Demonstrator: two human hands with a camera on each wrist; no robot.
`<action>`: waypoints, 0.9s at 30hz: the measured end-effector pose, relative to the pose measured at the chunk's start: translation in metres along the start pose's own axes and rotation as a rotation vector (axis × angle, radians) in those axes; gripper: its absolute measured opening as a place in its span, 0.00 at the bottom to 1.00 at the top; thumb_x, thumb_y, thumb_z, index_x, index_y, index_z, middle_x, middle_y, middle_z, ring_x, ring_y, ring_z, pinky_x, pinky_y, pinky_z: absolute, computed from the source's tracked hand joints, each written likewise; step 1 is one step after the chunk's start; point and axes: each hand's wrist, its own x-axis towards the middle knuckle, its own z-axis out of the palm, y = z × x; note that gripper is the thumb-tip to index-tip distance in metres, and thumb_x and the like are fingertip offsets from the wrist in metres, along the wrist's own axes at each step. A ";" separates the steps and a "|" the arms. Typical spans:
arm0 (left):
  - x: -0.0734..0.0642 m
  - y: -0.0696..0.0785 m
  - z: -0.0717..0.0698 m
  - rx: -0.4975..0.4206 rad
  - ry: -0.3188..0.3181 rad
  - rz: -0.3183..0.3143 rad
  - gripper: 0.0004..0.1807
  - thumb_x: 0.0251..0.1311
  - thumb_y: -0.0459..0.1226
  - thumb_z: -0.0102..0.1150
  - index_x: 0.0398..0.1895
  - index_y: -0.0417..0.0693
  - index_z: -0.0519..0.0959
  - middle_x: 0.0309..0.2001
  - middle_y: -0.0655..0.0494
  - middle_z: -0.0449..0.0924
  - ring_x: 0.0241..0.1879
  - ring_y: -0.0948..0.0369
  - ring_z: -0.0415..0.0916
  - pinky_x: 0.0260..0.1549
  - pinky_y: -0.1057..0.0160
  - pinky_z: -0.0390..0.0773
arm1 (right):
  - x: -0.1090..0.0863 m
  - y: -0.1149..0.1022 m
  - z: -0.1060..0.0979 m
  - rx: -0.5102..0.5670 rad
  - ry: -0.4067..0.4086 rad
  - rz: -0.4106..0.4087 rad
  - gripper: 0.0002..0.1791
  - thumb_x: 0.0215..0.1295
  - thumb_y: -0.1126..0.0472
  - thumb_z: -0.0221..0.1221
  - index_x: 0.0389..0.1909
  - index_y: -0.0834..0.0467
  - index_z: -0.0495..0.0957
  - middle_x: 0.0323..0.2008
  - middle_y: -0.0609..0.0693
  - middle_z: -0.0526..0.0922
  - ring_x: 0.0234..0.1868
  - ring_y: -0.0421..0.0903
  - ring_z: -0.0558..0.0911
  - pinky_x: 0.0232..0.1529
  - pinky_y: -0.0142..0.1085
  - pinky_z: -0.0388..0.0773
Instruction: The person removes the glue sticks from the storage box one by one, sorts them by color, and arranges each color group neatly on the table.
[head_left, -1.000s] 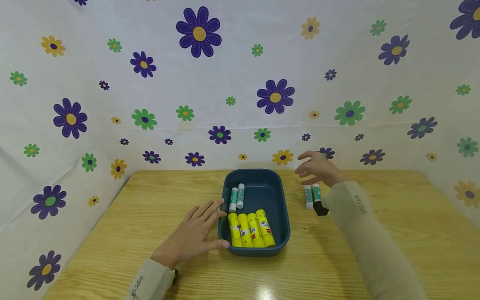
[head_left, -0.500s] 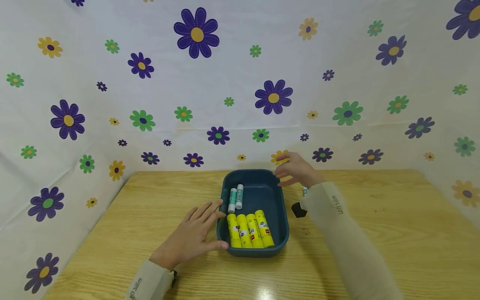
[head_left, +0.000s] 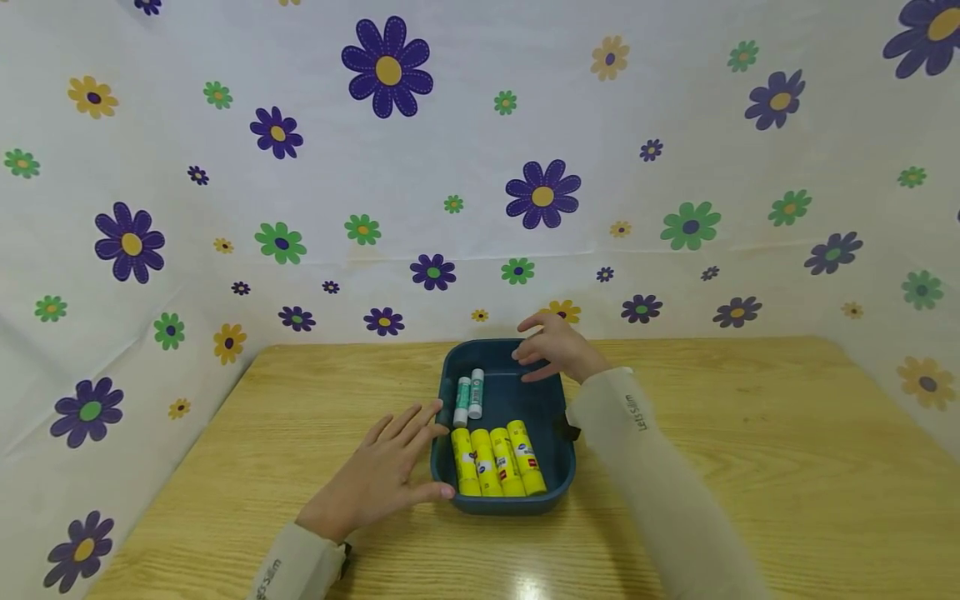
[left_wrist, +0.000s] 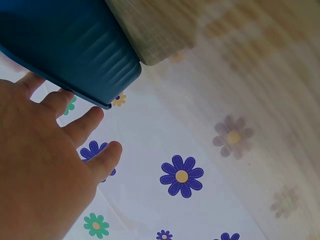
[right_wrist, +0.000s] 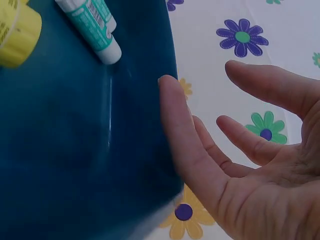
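A dark blue bin (head_left: 501, 510) stands on the table. Inside, several yellow glue sticks (head_left: 508, 462) lie side by side at the near end, and two white-and-green glue sticks (head_left: 468, 398) lie along the left wall. My left hand (head_left: 378, 479) rests with spread fingers against the bin's left rim; the left wrist view shows its fingertips at the bin's edge (left_wrist: 55, 82). My right hand (head_left: 558, 350) is above the bin's far right corner, fingers loosely bent apart. In the right wrist view nothing lies between its fingers (right_wrist: 187, 140).
The wooden table (head_left: 750, 433) extends to both sides of the bin. A white cloth with printed flowers (head_left: 420, 150) hangs behind and at the sides. The right sleeve (head_left: 637, 450) covers part of the table right of the bin.
My right hand has moved left from beside the bin to over its far right corner. Two white-and-green glue sticks seen right of the bin are now hidden by the sleeve. The left hand stays put.
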 end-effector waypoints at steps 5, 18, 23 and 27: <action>0.000 0.000 0.000 0.005 -0.008 -0.001 0.40 0.65 0.64 0.57 0.72 0.50 0.69 0.81 0.50 0.46 0.77 0.42 0.47 0.72 0.34 0.49 | 0.004 0.002 0.009 0.014 -0.017 0.022 0.30 0.70 0.72 0.59 0.70 0.67 0.61 0.57 0.67 0.72 0.58 0.66 0.76 0.47 0.49 0.85; 0.000 0.000 0.000 -0.002 -0.003 0.011 0.39 0.65 0.63 0.56 0.71 0.50 0.69 0.81 0.50 0.46 0.77 0.42 0.47 0.72 0.34 0.48 | 0.012 0.012 0.025 0.035 -0.053 0.053 0.30 0.69 0.73 0.59 0.69 0.69 0.62 0.53 0.66 0.78 0.48 0.60 0.78 0.46 0.50 0.86; -0.001 0.000 0.000 0.000 0.004 0.015 0.39 0.65 0.63 0.56 0.71 0.49 0.69 0.81 0.49 0.47 0.77 0.41 0.48 0.71 0.34 0.49 | 0.013 0.013 0.031 0.035 -0.056 0.064 0.30 0.68 0.73 0.59 0.69 0.69 0.63 0.52 0.66 0.78 0.48 0.60 0.79 0.45 0.51 0.86; -0.001 0.000 0.000 0.005 0.006 0.019 0.39 0.65 0.63 0.56 0.71 0.49 0.69 0.81 0.48 0.47 0.77 0.41 0.48 0.72 0.34 0.49 | 0.016 0.016 0.037 0.047 -0.056 0.086 0.30 0.67 0.73 0.60 0.69 0.69 0.63 0.53 0.67 0.77 0.52 0.63 0.79 0.44 0.53 0.86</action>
